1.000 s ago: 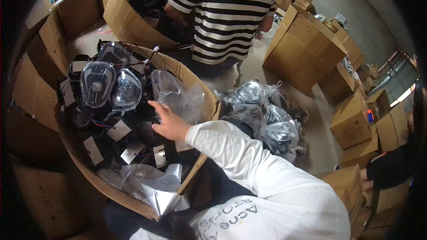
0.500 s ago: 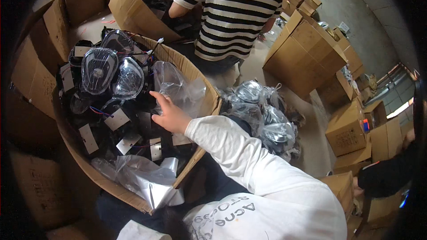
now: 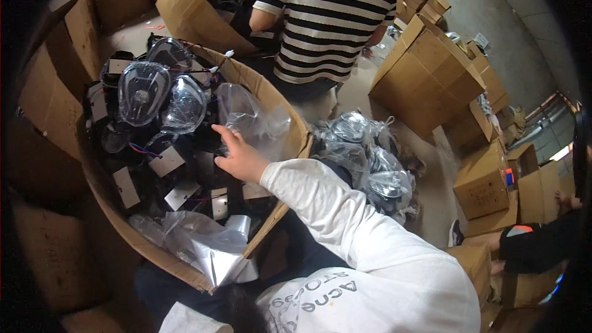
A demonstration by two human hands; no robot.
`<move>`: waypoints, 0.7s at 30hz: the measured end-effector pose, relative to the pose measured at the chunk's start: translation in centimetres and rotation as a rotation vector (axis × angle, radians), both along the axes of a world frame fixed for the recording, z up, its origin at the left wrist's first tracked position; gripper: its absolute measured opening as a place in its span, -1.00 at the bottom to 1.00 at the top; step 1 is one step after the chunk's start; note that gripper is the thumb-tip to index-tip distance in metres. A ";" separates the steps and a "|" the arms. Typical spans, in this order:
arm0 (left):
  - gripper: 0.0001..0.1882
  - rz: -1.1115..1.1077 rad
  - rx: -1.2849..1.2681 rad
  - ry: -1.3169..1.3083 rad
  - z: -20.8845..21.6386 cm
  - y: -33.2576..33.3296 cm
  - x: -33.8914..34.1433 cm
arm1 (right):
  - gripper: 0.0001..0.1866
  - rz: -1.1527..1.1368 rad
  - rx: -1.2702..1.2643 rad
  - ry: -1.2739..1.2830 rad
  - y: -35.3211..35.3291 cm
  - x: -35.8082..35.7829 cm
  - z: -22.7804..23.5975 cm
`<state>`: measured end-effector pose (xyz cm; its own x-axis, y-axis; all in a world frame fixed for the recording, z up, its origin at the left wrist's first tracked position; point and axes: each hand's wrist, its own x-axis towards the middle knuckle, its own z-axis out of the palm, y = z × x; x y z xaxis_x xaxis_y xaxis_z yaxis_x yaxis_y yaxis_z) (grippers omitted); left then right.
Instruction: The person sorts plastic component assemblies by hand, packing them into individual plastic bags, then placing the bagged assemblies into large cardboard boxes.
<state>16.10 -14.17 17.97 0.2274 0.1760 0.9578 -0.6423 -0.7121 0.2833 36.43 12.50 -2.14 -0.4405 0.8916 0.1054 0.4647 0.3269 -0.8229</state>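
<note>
The right hand (image 3: 243, 159), fingers (image 3: 226, 134) spread, is beside a crumpled translucent bag (image 3: 236, 103) and glossy, rounded, clear-fronted lamps (image 3: 185, 106).

From the wearer's head, the left fisheye looks steeply down into a nearby open carton (image 3: 265, 92).

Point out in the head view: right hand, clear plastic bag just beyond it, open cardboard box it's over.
Right hand (image 3: 243, 160): head view, back of the hand.
Clear plastic bag (image 3: 248, 113): head view, middle of its crumpled film.
Open cardboard box (image 3: 299, 138): head view, inner wall near its right corner.
</note>
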 end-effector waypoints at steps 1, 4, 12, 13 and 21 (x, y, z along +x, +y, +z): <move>-0.54 0.039 -0.008 0.003 0.1 0.2 -0.1 | -0.14 0.000 -0.001 0.007 0.2 0.7 -0.2; -0.73 -0.053 -0.092 -0.145 -2.7 -1.0 -6.0 | -0.16 0.186 0.028 -0.038 -0.9 -4.2 -0.3; -0.44 -0.086 -0.767 -0.484 -3.2 8.5 -4.0 | 0.07 0.222 -0.293 -0.010 1.8 -7.0 -1.7; -0.49 -0.066 -0.789 -0.482 -3.5 8.4 -4.2 | 0.09 0.221 -0.347 0.010 1.8 -8.0 -1.7; -0.82 -0.031 -0.826 -0.455 -5.0 10.6 -5.0 | 0.01 0.137 -0.103 0.103 3.2 -10.0 -5.2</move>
<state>11.14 -3.61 12.93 -0.1219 0.8391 0.5302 -0.8305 -0.3787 0.4084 26.46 15.73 -7.34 -0.5503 0.8323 0.0669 0.3336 0.2926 -0.8962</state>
